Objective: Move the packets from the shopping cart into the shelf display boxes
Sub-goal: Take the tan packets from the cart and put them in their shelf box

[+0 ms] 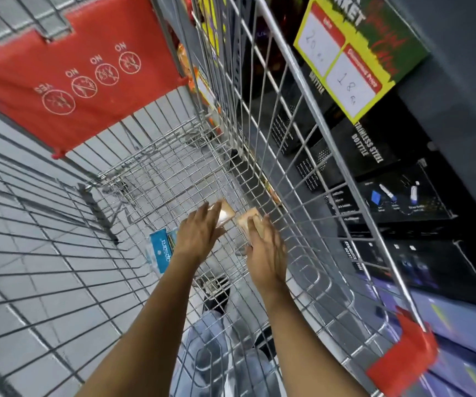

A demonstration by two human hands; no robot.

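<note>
Both arms reach deep into the wire shopping cart (259,156), down to its mesh floor. The left hand (199,232), fingers extended, lies over a tan packet (226,210), with a blue-labelled packet (160,249) just beside its wrist; the right hand (268,252) lies flat, fingers together, on a second tan packet (245,220). Whether either hand actually grips its packet, I cannot tell.
</note>
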